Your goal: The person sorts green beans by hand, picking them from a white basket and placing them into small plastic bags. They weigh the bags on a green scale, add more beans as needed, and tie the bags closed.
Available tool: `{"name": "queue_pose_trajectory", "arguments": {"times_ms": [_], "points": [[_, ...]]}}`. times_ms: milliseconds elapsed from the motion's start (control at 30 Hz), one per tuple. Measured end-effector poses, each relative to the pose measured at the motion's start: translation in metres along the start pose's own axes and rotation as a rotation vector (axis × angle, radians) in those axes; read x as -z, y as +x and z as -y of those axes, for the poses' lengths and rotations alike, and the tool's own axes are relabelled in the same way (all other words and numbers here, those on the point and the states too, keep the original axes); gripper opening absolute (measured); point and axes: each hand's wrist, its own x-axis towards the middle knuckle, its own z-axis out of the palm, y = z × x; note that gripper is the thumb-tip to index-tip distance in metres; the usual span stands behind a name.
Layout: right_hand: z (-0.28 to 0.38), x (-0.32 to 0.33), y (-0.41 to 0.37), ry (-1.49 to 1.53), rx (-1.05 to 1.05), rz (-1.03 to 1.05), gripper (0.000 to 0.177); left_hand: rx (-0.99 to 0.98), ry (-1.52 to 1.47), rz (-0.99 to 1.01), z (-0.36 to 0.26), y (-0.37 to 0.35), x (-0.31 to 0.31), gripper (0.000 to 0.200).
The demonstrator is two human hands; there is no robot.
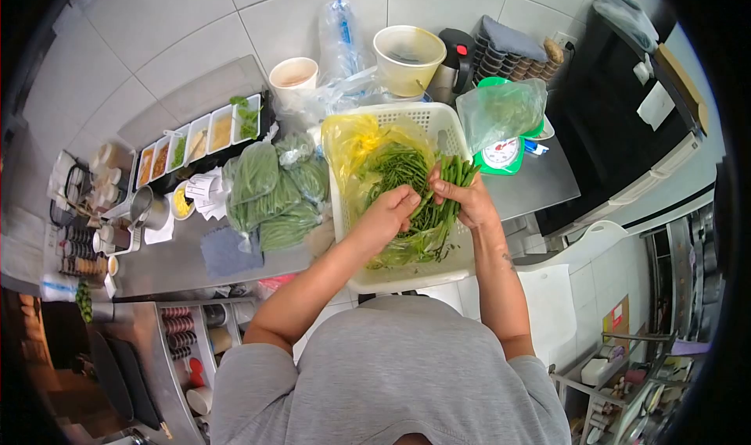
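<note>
A white plastic basket [458,267] stands at the table's front edge, with an open yellow plastic bag [352,144] inside it. Cut green bean pieces [399,167] lie in the bag. My right hand [465,199] is closed round a bunch of long green beans [456,170] above the basket's right part. Close beside it, my left hand [393,210] is closed over the bag, thumb and fingers together; what it grips is too small to make out. More cut pieces lie below the hands.
Bagged green vegetables [270,195] lie left of the basket, near a blue cloth [231,251]. A tray of ingredient tubs [199,138] stands farther left. Behind are a yellowish bucket [408,58] and a paper tub [293,76]. A green scale [501,156] bearing a bag stands right.
</note>
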Motion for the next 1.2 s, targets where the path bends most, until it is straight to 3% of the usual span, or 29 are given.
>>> {"name": "queue_pose_trajectory", "arguments": {"times_ms": [100,200,300,600,900,1000,1100,1200], "points": [[-0.001,0.003,0.000,0.005,-0.003,-0.012,0.018,-0.124,0.428,-0.096,-0.003,0.005,0.018,0.023],[-0.001,0.000,0.002,-0.056,0.010,-0.002,0.017,-0.254,0.471,0.023,-0.019,0.005,0.010,0.021],[-0.003,-0.003,0.002,-0.130,-0.007,0.021,0.016,-0.090,0.469,0.126,-0.017,0.014,0.010,0.016],[-0.002,-0.003,0.000,-0.189,0.016,-0.046,0.013,-0.121,0.370,0.066,-0.015,0.003,0.007,0.020],[0.001,-0.009,-0.002,-0.242,-0.005,-0.024,0.014,-0.076,0.489,-0.014,-0.012,0.006,0.002,0.017],[0.000,-0.011,-0.002,-0.225,-0.033,-0.016,0.014,0.019,0.567,-0.013,-0.020,0.004,-0.002,0.019],[-0.002,-0.007,-0.002,-0.236,-0.043,-0.010,0.014,0.046,0.332,0.053,-0.012,0.007,0.006,0.021],[-0.005,-0.001,-0.001,-0.202,-0.032,-0.040,0.015,-0.052,0.172,0.103,-0.010,0.003,0.011,0.021]]}}
